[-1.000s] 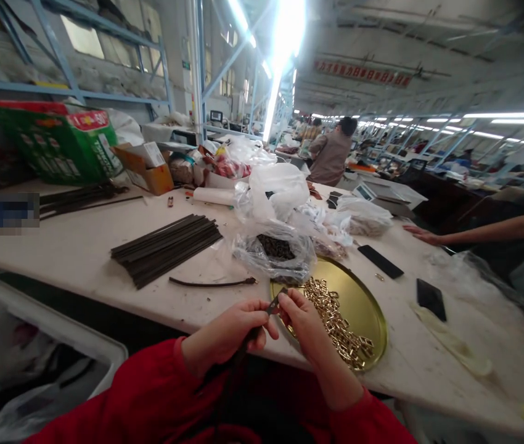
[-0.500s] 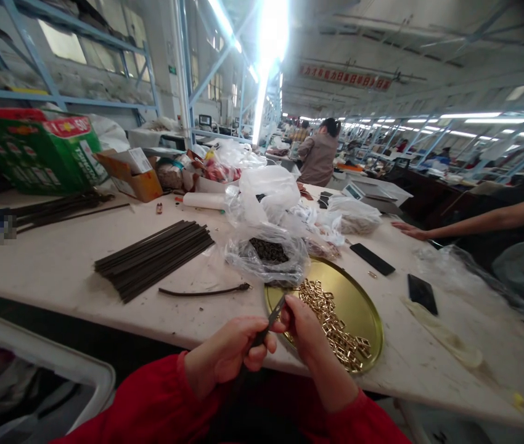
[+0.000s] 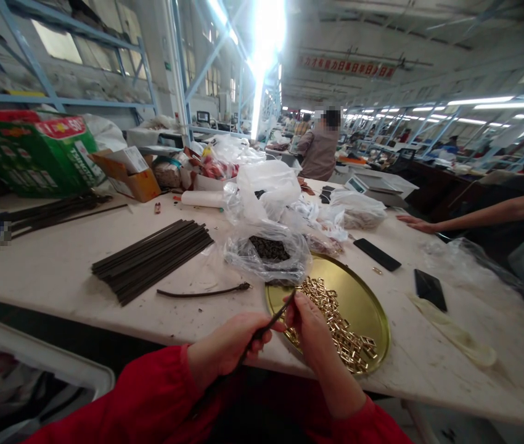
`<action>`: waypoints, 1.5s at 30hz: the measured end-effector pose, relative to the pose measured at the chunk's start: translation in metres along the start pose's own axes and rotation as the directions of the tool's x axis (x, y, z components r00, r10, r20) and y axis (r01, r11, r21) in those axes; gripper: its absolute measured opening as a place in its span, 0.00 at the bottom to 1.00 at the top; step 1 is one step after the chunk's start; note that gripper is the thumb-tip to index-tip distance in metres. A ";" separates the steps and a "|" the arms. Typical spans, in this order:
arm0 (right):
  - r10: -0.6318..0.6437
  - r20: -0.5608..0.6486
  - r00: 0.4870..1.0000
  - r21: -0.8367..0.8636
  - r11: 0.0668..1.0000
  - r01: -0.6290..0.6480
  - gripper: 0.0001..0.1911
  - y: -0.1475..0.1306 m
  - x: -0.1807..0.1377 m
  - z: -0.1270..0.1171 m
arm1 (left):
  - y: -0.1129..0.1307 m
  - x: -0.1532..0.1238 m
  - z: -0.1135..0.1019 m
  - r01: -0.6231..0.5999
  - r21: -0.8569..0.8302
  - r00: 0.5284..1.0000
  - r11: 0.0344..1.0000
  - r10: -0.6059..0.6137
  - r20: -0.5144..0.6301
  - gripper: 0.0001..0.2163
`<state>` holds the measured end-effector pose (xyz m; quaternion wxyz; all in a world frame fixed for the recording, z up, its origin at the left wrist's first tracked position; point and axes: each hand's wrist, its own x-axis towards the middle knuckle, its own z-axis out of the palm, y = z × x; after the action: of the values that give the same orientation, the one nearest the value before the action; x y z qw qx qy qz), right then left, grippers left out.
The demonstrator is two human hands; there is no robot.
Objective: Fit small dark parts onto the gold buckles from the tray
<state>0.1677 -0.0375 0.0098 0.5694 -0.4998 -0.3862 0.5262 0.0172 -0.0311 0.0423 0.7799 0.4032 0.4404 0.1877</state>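
A dark narrow strap runs between my two hands at the near edge of the table. My left hand is closed around its middle, and the strap's lower part trails down toward my lap. Fingers of my right hand pinch the upper end; whether a small fitting is there too, I cannot make out. Beneath and beside my right hand is a round gold tray with many gold metal buckles. Left of it lies a single strap with a fitting at its right end.
A bundle of dark straps lies on the left of the table. Behind the tray stands an open plastic bag of small dark pieces. Two black flat objects lie right, near a yellowish glove-like piece. Another person's arm rests at right.
My right hand has shifted slightly right and my left hand a little left, so more of the strap shows between them. The strap now appears edge-on. The view has turned slightly.
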 end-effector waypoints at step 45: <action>-0.138 0.202 0.970 -0.968 0.119 0.219 0.09 0.025 0.222 0.005 | 0.010 0.068 -0.065 -0.064 -0.090 0.989 0.994 0.051 -0.141 0.18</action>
<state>0.1905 0.1808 -0.0325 0.1504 -0.6829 -0.7093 0.0886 0.0002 0.0491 -0.0054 0.7599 0.3643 0.4723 0.2584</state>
